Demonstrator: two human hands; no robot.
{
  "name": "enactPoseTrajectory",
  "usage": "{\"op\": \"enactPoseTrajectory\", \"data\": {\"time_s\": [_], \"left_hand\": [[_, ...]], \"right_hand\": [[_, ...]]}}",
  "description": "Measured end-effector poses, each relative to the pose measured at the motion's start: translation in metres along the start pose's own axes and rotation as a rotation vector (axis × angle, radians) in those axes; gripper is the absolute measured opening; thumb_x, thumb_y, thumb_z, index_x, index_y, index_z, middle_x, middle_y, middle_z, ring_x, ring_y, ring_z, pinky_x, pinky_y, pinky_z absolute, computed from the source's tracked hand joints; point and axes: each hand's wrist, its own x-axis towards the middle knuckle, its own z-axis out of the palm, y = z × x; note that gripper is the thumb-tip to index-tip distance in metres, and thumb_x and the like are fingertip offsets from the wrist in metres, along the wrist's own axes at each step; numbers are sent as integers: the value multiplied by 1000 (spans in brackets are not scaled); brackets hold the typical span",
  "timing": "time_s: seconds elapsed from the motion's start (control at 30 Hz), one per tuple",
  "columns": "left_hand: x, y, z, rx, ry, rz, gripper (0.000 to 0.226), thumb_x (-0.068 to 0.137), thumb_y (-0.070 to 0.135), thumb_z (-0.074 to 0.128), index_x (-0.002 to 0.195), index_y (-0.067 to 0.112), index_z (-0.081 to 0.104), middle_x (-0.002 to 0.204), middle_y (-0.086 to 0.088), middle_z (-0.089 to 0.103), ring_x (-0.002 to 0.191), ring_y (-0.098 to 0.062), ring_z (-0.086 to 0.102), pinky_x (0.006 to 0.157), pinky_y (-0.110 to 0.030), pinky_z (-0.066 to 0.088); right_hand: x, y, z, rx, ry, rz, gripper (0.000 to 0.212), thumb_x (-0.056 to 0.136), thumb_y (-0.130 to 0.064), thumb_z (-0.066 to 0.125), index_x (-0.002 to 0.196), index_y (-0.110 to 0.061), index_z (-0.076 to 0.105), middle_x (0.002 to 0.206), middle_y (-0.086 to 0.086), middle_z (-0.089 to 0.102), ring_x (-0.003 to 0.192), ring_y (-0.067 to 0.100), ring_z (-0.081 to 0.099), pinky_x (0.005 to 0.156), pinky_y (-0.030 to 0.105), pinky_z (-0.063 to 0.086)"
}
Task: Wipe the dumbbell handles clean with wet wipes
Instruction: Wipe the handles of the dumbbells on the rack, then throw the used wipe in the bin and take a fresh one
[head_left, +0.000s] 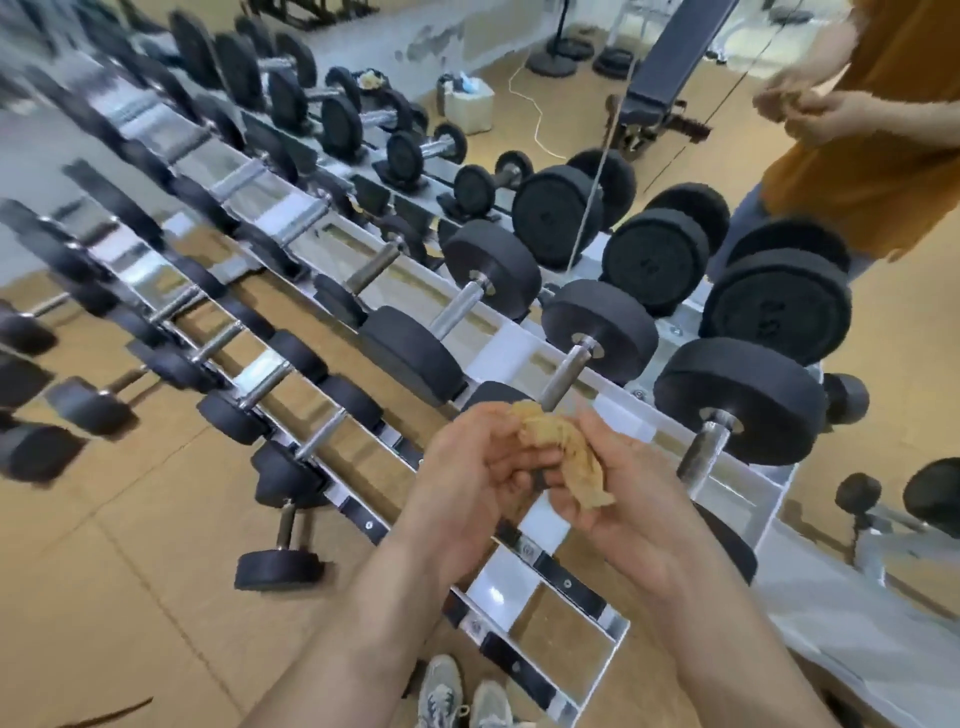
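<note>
A crumpled, tan-stained wet wipe (563, 457) is held between both hands in front of me. My left hand (472, 467) pinches its left part, and my right hand (628, 499) cups it from below and from the right. Just beyond the hands, a dumbbell with a steel handle (569, 371) lies on the top tier of the rack. To its right sits the end dumbbell, its handle (701, 452) pointing toward me, and to its left another handle (460, 309). Neither hand touches a dumbbell.
The two-tier chrome rack (519, 551) runs far to the left with several black dumbbells. A mirror behind it shows a person in an orange shirt (878, 156), a bench (670, 78) and a white wipes box (470, 106). My shoes (462, 696) stand on the wooden floor.
</note>
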Motion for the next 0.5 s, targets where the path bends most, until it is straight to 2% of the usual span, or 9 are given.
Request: {"op": "enactPoseTrajectory", "data": {"time_s": [0.07,0.13,0.17,0.2,0.27,0.3,0.37,0.43,0.5], "left_hand": [[-17,6,-19,-42,67,61,22,92,11,47,84,11,68,82,-9,72,65,-15,65,59,-23,43],[-33,12,-41,-80,159,106,29,88,11,47,73,16,71,79,-6,72,64,-14,62,53,-18,41],[-42,18,-52,-124,205,119,29,85,11,49,68,18,72,79,-6,72,65,-14,62,50,-17,41],[-49,21,-65,-177,245,132,23,80,12,53,68,18,72,82,-7,72,68,-16,62,49,-17,42],[-63,31,-91,-304,306,178,12,68,17,60,75,14,69,87,-11,69,73,-20,60,48,-18,44],[-71,38,-103,-356,327,203,15,65,18,61,78,12,66,85,-11,66,71,-19,59,48,-17,43],[-84,48,-130,-394,378,244,7,67,14,58,73,12,62,75,-7,61,59,-14,57,46,-17,38],[-99,59,-158,-381,448,287,14,80,6,49,71,14,55,67,-2,60,50,-9,52,44,-15,34],[-112,71,-194,-351,550,342,20,89,0,41,76,14,47,62,1,60,46,-6,50,40,-14,32]], "right_hand": [[3,9,13,-304,-90,-29,34,96,-33,52,92,-8,74,75,3,71,63,11,61,60,21,48],[5,20,32,-642,-138,-128,22,89,-31,64,89,-14,78,83,5,75,77,18,66,75,27,51],[8,26,41,-730,-148,-163,21,86,-32,68,88,-13,77,84,11,74,79,20,67,77,30,51],[11,33,52,-769,-157,-181,32,83,-37,72,89,-6,74,86,20,71,77,23,64,74,34,50],[18,45,78,-733,-199,-166,57,78,-46,75,95,8,64,91,29,66,78,32,62,75,41,51],[22,52,94,-636,-226,-146,49,81,-39,73,97,7,65,98,29,67,85,38,65,79,45,54],[31,65,128,-412,-283,-53,20,90,-17,63,100,-3,71,99,18,72,88,29,68,72,36,56],[39,82,166,-273,-377,84,27,86,-14,59,111,-5,66,103,14,71,88,22,67,66,29,52],[49,105,203,-204,-465,191,35,85,-13,59,120,-13,59,111,15,69,93,26,65,69,35,52]]}}
